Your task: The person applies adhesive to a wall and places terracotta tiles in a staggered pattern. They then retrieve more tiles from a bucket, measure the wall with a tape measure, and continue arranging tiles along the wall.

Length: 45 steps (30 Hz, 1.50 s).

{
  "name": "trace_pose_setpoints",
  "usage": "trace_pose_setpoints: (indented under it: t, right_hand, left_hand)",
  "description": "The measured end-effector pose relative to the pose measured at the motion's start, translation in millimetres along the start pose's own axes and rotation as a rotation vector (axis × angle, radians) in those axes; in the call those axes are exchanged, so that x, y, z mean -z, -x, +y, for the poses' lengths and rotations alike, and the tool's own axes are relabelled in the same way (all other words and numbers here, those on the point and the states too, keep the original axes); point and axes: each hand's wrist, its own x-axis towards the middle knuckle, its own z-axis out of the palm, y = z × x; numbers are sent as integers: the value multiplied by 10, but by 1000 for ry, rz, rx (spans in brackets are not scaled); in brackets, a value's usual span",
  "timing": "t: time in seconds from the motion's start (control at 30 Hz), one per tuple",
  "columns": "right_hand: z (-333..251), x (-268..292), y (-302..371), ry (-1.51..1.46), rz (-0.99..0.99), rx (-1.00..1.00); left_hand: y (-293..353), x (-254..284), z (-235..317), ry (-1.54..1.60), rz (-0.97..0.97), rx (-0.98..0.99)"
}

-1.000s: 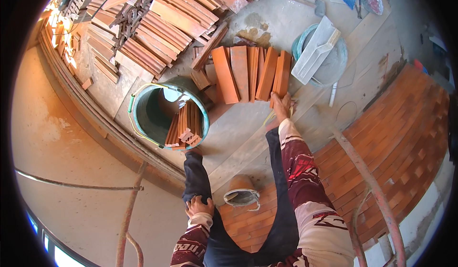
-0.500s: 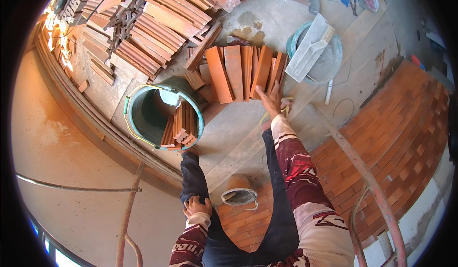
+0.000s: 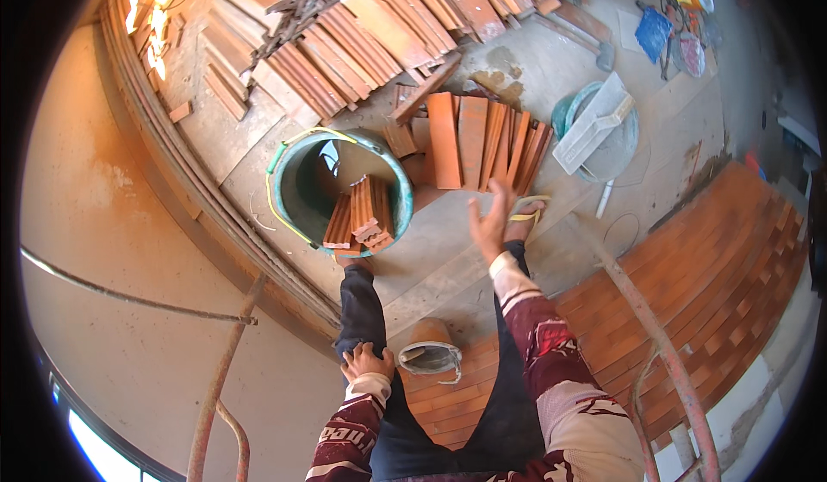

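Observation:
My right hand hovers over the floor, just on the near side of a fanned row of terracotta tiles. It is empty, fingers apart. My left hand rests on my left knee, its fingers spread over the dark trousers. In front of my left foot stands a green bucket with a yellow-green handle. It holds some water and several grooved terracotta tiles standing on end. The tiles in the row lean side by side, some showing only their narrow edges.
Stacks of terracotta tiles fill the far left. A flat metal float lies across a round teal tub on the right. Between my legs sits a small bucket. Rusty metal bars flank me; laid tiles cover the right floor.
My right hand has come off the tile row and drawn back toward me, fingers opening. The tiles in the row lie closer together. The whole view has shifted; my left hand stays on the knee.

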Motion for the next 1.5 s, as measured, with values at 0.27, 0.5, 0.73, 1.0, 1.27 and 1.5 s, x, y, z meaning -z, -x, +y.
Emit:
trace_pose_setpoints:
  t: [0.27, 0.5, 0.73, 1.0, 1.27, 1.5]
  right_hand:
    - [-1486, -1015, 533, 555, -771, 431]
    - [-1345, -1246, 432, 694, -938, 488]
    - [-1687, -1314, 194, 693, -810, 366]
    - [-1567, -1466, 321, 688, -712, 389]
    - [-1801, -1157, 173, 626, -695, 360]
    - [-2298, -171, 234, 262, -549, 186]
  left_hand:
    - [-73, 132, -204, 110, 91, -82]
    - [-128, 121, -442, 226, 68, -88]
    - [-161, 132, -583, 264, 18, -104]
    - [-156, 122, -591, 301, 60, -113]
    - [-133, 125, -546, 251, 56, -109]
    - [-130, 137, -519, 237, 18, -103]
